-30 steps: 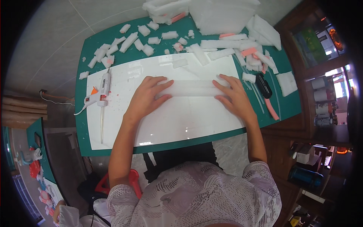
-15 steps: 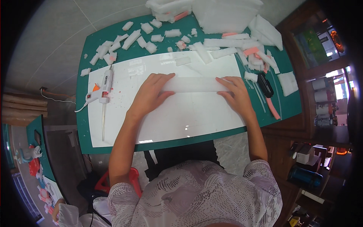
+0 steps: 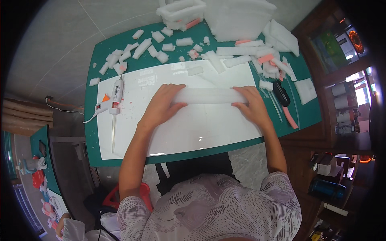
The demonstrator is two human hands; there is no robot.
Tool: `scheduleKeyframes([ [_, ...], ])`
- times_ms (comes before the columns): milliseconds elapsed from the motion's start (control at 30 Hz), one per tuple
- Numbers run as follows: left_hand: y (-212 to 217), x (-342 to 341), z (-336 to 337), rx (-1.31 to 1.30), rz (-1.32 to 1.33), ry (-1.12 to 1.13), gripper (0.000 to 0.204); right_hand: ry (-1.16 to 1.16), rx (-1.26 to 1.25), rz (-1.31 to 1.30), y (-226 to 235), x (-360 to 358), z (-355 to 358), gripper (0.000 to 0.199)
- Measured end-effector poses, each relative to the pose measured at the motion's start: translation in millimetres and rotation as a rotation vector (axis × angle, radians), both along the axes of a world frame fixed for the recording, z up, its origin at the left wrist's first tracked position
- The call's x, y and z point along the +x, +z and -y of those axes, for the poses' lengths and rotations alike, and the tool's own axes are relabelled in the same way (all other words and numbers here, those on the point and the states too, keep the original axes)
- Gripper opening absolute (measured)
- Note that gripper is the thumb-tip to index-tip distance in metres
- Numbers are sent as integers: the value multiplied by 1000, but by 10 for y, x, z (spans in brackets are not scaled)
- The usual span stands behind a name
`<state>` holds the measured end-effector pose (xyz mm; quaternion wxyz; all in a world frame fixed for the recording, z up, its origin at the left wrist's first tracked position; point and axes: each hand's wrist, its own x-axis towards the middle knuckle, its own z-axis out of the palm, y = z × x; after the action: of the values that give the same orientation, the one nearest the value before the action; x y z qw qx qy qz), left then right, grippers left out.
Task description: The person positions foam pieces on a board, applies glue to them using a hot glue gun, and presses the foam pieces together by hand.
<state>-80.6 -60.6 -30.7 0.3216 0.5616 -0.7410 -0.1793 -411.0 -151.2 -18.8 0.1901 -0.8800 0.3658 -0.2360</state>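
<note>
A long white foam strip lies crosswise over the white glossy board, gripped at both ends. My left hand closes on its left end, fingers over the far edge and thumb at the near edge. At the other end my right hand holds it the same way. Beyond the strip, a small flat foam piece rests on the board. To the left of my left hand lies a white glue gun with a clear glue stick out of its back.
Foam scraps lie along the far left of the green mat. At the back are a foam box and a large foam block. On the right lie more offcuts, a black-handled tool and clear glue sticks.
The view has shifted slightly, so the table sits a little lower in the picture. Both hands keep hold of the foam strip, which now shows more of its near side face.
</note>
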Motion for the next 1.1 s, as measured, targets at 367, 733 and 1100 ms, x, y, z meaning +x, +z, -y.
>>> scheduleKeyframes([
  [367, 92, 110, -26, 249, -862, 53, 56, -46, 37, 163, 142, 38, -158, 49],
  [733, 343, 66, -99, 548, -546, -103, 37, -85, -111, 88, 356, -84, -586, 50],
  [1100, 51, 180, 15, 73, -716, -50, 29, -68, -401, 17, 515, 292, -493, 49],
])
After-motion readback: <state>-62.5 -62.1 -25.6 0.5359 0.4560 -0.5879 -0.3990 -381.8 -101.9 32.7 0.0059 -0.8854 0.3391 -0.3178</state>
